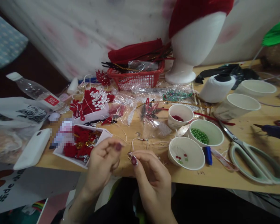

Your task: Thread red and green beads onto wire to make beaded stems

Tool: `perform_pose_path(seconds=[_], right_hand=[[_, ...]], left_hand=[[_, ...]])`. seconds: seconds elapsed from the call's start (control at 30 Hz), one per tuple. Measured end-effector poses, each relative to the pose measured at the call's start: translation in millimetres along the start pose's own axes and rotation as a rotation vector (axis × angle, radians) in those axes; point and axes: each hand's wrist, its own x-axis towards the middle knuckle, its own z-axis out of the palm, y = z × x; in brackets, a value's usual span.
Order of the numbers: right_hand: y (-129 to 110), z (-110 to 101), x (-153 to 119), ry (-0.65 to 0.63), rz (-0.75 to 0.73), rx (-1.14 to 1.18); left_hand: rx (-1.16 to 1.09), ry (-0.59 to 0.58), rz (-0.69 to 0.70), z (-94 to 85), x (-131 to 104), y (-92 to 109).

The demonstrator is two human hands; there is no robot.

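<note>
My left hand (102, 165) is raised over the table's front edge, thumb and fingers curled together; anything between the fingertips is too small to tell. Beside it on the right, my right hand (151, 177) pinches thumb against forefinger on something tiny, perhaps the end of a thin cord. A white cord (151, 142) with a few small beads lies just beyond the fingertips. Right of the hands are a paper cup (186, 163) with small red and green beads on strands, a cup (220, 137) of green beads (200, 136), and a cup (180, 107) of red beads (177, 118).
A white box (71, 160) of red and gold ornaments stands at left, near a plastic bottle (37, 90). Behind are a red basket (135, 79) and a foam head (196, 40). Large scissors (249, 158), a thread cone (217, 88) and a blue glue gun (273, 130) are at right.
</note>
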Motion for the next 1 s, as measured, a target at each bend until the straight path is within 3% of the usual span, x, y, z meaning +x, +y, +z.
perform_pose_path(seconds=[0.1, 0.2, 0.37, 0.63, 1.0], right_hand=[[1, -1, 2, 0.038, -0.06, -0.055], [1, -2, 3, 0.067, -0.102, -0.078], [3, -4, 3, 0.068, -0.104, -0.101], [3, -3, 6, 0.029, -0.114, -0.129], [6, -6, 5, 0.014, -0.103, -0.15]], left_hand=[[-0.375, -0.014, -0.454, 10.7, 17, 3], [-0.474, -0.028, -0.622, 17.4, 30, 0], [-0.446, 0.023, -0.596, 18.4, 33, -11], [-0.549, 0.145, -0.608, 29.4, 26, -4], [-0.646, 0.055, -0.563, 26.6, 26, -22]])
